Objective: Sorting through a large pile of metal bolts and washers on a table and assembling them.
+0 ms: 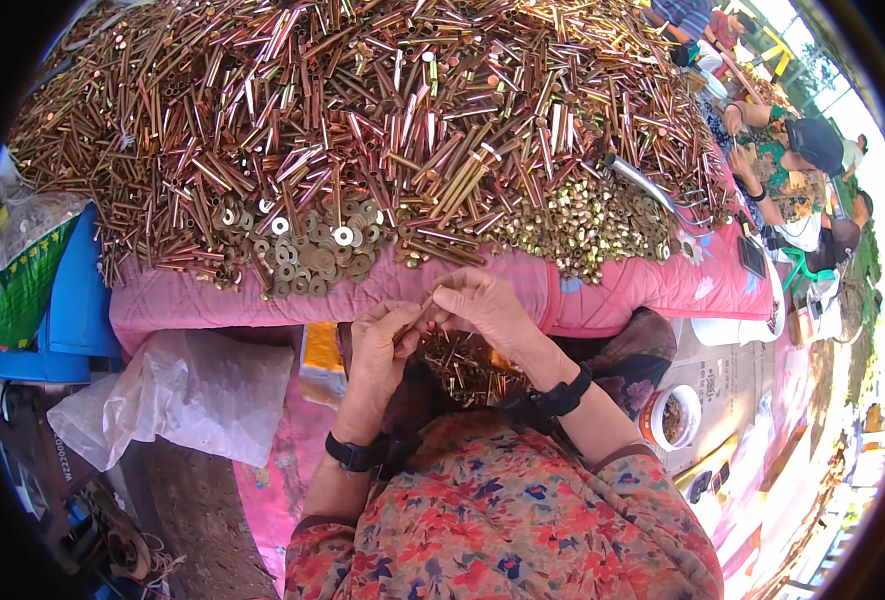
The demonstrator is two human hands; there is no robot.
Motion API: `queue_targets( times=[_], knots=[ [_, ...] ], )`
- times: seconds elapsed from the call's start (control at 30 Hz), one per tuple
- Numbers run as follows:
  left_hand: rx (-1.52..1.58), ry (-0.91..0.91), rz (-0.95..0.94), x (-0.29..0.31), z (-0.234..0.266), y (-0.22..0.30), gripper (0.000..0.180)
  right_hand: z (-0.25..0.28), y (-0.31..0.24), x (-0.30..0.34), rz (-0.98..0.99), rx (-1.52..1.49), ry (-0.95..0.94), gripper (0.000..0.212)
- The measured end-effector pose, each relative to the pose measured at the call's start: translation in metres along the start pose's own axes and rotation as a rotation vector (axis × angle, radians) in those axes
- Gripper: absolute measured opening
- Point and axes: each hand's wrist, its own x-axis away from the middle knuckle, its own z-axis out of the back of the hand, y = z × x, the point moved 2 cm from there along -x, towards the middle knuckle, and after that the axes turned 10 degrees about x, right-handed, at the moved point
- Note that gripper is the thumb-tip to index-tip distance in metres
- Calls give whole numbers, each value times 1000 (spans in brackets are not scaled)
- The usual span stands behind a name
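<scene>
My left hand (385, 338) and my right hand (479, 308) meet just in front of the pink quilted table edge. Both have their fingertips pinched around a small, thin brass-coloured metal rod (429, 301), mostly hidden by the fingers. Beyond them lie a heap of flat washers (325, 258) and a pile of small golden nuts (595, 225). Behind these spreads a large mound of coppery metal tubes and rods (363, 110). Below my hands, more metal pieces (468, 368) lie in my lap area, partly hidden by my arms.
A pink quilted cover (218, 300) pads the table edge. A curved metal-handled tool (653, 192) lies on the right of the mound. A clear plastic bag (188, 395) hangs at left beside a blue bin (68, 300). A white bucket (671, 417) stands at right. Other people (778, 160) sit at far right.
</scene>
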Motion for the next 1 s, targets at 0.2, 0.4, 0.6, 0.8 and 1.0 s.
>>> queue_targets(
  times=[0.2, 0.4, 0.6, 0.8, 1.0],
  knots=[
    [51, 67, -83, -6, 9, -1, 10, 15, -13, -25, 696, 1421, 629, 17],
    [-83, 131, -188, -5, 13, 12, 8, 16, -15, -20, 466, 1395, 640, 15],
    [-224, 106, -311, -5, 11, 26, 7, 19, -26, 6, 560, 1229, 485, 17],
    [-314, -15, -328, -6, 11, 30, 8, 21, -30, 14, 630, 1143, 346, 16],
    [-459, -66, -315, -4, 8, 37, 9, 26, -38, 22, 747, 1098, 256, 14]
  ],
)
